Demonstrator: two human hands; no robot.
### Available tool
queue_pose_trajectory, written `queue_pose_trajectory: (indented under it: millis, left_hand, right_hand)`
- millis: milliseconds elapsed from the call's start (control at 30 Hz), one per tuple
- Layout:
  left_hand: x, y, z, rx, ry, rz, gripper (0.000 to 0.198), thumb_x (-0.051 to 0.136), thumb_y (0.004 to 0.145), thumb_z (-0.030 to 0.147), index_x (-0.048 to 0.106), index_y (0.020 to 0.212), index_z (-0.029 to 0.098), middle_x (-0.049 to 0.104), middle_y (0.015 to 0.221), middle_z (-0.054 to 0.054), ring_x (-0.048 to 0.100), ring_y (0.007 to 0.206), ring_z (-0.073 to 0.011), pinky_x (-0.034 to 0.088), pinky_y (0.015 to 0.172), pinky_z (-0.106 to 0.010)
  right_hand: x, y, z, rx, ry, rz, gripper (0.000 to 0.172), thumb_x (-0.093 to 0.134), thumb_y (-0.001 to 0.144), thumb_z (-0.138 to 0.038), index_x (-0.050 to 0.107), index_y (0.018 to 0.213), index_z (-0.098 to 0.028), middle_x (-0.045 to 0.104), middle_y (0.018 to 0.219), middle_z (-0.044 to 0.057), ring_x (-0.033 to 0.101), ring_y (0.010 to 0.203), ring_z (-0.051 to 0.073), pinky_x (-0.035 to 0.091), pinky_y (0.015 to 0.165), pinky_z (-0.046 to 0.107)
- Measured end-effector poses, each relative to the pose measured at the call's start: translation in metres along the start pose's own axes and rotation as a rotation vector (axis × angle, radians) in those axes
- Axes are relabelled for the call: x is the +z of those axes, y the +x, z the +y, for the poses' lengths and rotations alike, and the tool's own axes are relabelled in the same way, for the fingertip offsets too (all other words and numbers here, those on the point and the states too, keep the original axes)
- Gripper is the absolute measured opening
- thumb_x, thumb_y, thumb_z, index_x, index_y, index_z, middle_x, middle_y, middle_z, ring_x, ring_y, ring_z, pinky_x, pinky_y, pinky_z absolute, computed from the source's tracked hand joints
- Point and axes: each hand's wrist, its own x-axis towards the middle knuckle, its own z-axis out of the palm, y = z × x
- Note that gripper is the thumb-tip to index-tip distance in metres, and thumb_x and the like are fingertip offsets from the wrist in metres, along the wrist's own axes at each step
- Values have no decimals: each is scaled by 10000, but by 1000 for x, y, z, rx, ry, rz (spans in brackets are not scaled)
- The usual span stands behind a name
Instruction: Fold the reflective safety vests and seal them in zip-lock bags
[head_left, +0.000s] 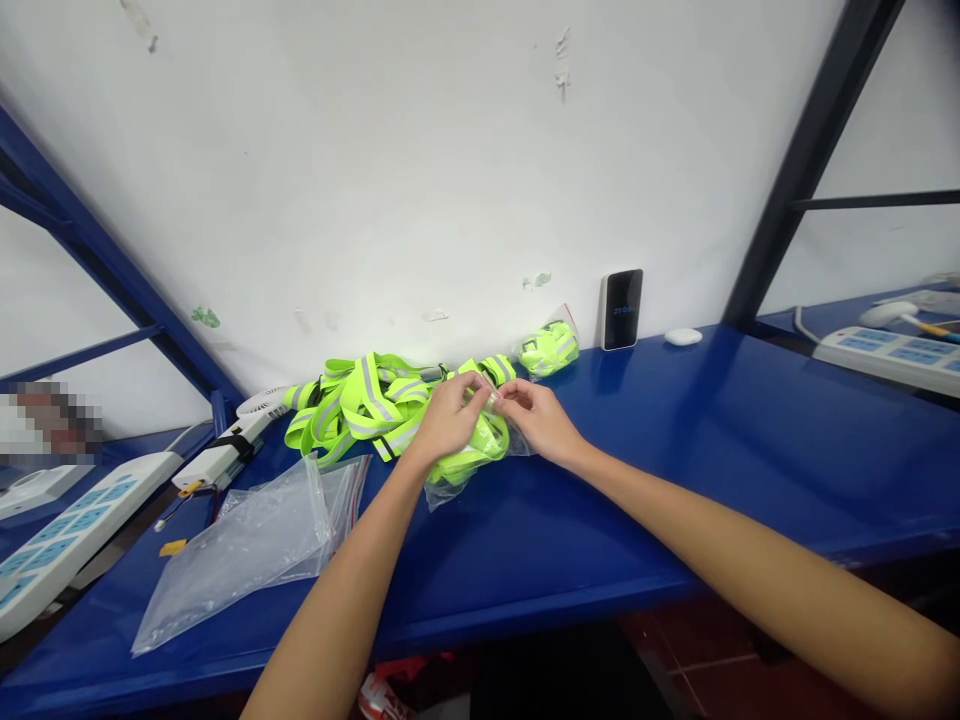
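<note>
Both hands meet at a clear plastic zip bag [448,490] that holds a folded neon-yellow reflective strap [469,463]. My left hand [455,410] grips the bag's upper edge with bent fingers. Close beside it, my right hand [534,415] pinches the same edge between thumb and fingertips. Behind and to the left lies a loose heap of neon-yellow reflective straps [367,395] with grey stripes. A second filled bag [551,347] leans near the wall. Flat clear zip bags [240,545] lie on the table at the left.
The blue table [645,480] runs along a white wall. A phone-like device [622,310] stands upright against it, near a small white case [683,337]. At the left are a small white fan [225,450] and a power strip [75,530]; another power strip [892,358] lies far right.
</note>
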Motion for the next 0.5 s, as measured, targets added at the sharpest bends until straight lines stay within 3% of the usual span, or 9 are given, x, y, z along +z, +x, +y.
queue_pose_trajectory:
  millis: [133,267,500]
  left_hand:
    - [-1,1,-3,-69,44,80,215,428,891,309,554,764,189,663,832,-24,577,749,-170,414,681,-271]
    - [0,2,-5,-81,70,115,213,427,891,300,560,766,189,660,811,-24,580,739,-173,407,676,-279]
    - [2,3,-7,-77,120,140,206,431,894,294,551,761,193,659,801,-24,585,731,-178,406,668,-288]
  right_hand:
    - [-7,3,0,58,-87,-14,149,610,718,-309,617,668,-169,589,598,-11,492,549,125,380,530,241]
    - [-10,5,2,105,-72,-79,169,613,714,-314,654,711,-150,571,562,-14,470,501,114,359,489,237]
    - [-13,3,3,-101,-273,-110,221,558,799,-314,704,747,-156,648,654,14,511,571,133,391,547,246]
